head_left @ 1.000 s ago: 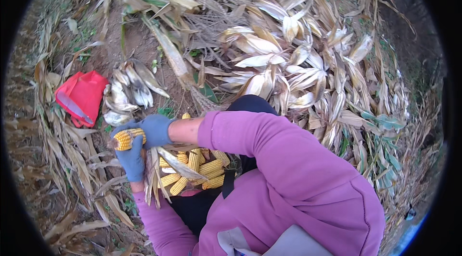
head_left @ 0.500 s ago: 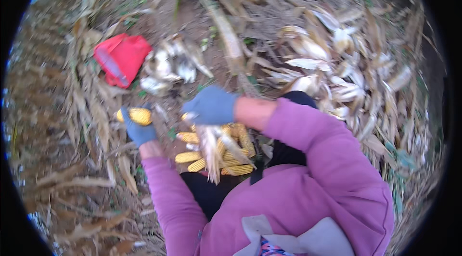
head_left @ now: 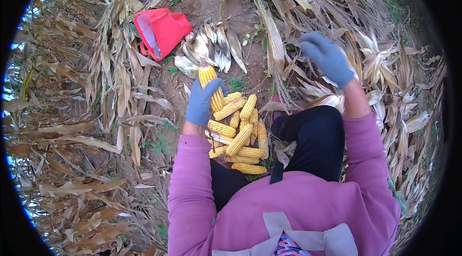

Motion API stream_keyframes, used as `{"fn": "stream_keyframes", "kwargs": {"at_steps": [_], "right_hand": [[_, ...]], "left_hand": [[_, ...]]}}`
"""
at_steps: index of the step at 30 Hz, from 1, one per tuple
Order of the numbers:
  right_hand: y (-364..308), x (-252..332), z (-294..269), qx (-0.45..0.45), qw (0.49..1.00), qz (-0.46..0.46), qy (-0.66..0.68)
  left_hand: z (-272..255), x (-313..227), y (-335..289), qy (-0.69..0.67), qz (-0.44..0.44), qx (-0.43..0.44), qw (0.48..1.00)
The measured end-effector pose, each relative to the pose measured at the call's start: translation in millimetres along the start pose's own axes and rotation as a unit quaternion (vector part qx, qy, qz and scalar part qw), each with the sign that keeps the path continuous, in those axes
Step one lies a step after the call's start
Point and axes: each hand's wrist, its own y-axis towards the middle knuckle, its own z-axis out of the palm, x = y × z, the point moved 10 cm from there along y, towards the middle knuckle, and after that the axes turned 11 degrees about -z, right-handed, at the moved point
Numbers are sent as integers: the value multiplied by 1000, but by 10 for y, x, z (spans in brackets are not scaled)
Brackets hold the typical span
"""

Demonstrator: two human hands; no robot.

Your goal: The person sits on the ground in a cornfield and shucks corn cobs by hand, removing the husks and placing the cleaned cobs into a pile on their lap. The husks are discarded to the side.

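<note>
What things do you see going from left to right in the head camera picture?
Red bag → pile of husks → left hand holding a corn cob → corn pile → right hand → dry corn leaves.

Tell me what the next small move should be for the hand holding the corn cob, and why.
Probably lower the left hand and drop its husked cob onto the cob pile just below it. The cob looks bare and yellow like those piled, and the right hand is open, over the unhusked ears.
</note>
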Motion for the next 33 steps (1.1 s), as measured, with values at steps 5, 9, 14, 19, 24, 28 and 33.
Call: {"fn": "stream_keyframes", "kwargs": {"at_steps": [5,9,14,19,24,28,33], "right_hand": [[58,384,1598,207,977,-43,31],[10,406,1926,263,959,-62,85],[42,348,1902,197,964,-124,131],[84,111,1939,134,945,-12,299],[51,-353,1768,46,914,200,351],[261,-655,1217,0,998,55,-37],[231,-482,1067,42,994,38,-97]], "left_hand": [[329,-50,-119,285,41,14,958],[394,-122,-188,429,98,-3,898],[470,-118,-163,428,113,-9,897],[500,-65,-155,352,136,-24,926],[68,125,121,359,40,-63,930],[-598,977,397,559,-118,-18,820],[-828,1772,422,674,-224,86,698]]}}
